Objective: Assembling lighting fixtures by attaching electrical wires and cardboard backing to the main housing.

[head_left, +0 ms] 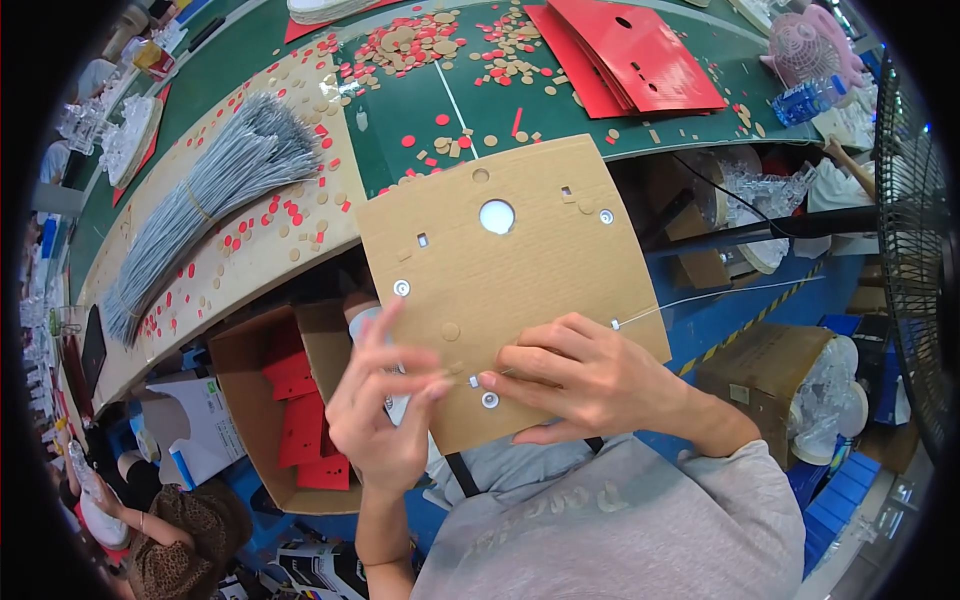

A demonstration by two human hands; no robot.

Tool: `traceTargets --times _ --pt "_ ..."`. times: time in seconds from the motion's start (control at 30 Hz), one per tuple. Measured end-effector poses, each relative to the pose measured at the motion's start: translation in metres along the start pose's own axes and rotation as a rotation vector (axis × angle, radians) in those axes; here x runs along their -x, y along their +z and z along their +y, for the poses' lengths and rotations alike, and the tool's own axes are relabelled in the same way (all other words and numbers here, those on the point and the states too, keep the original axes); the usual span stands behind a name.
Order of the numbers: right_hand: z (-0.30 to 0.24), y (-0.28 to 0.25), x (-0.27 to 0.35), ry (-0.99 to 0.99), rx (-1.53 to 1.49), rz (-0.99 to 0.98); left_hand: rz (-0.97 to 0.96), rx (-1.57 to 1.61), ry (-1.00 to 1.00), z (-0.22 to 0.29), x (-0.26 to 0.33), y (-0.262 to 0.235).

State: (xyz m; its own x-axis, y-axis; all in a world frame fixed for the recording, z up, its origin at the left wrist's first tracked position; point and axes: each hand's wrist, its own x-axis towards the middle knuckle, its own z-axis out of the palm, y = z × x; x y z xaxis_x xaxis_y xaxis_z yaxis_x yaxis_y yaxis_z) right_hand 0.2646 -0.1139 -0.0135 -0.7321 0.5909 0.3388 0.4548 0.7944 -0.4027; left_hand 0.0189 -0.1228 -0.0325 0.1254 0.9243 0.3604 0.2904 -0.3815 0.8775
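Observation:
A brown cardboard panel (pixel 540 265), with a large round hole, small slots and several white ring-shaped pieces set in it, tilts in front of my body. My right hand (pixel 580 375) rests on its lower part, fingers curled and pinched by a small slot, where a short bit of thin wire (pixel 507 372) shows. A pale thin wire (pixel 715 296) sticks out to the right from another slot beyond that hand. At the panel's lower left edge is my left hand (pixel 385 410), its fingers apart and blurred by motion. No object shows in it.
A bundle of grey wires (pixel 215 195) lies on the bench at left. Red and brown cut-out scraps (pixel 405 45) and a stack of red panels (pixel 640 60) cover the far bench. Below left stands a cardboard box (pixel 240 385) with red pieces. A black fan (pixel 915 260) stands at right.

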Motion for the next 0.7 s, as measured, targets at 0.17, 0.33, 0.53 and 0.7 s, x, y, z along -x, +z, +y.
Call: traceTargets --times 0.17,0.33,0.53,0.7 --pt "-0.004 0.0 0.005 -0.009 0.051 -0.003 -0.076 -0.118 -0.076 -0.007 -0.042 0.013" --pt "-0.003 -0.017 0.083 0.372 0.121 0.445 -0.144 -0.129 -0.184 -0.016 -0.046 0.005" --pt "0.038 -0.034 0.092 1.155 -0.479 1.05 -0.205 -0.458 0.19 0.024 -0.059 0.024" --pt "0.087 -0.068 0.068 0.778 -0.867 1.474 -0.804 -0.576 0.145 0.041 -0.059 0.048"
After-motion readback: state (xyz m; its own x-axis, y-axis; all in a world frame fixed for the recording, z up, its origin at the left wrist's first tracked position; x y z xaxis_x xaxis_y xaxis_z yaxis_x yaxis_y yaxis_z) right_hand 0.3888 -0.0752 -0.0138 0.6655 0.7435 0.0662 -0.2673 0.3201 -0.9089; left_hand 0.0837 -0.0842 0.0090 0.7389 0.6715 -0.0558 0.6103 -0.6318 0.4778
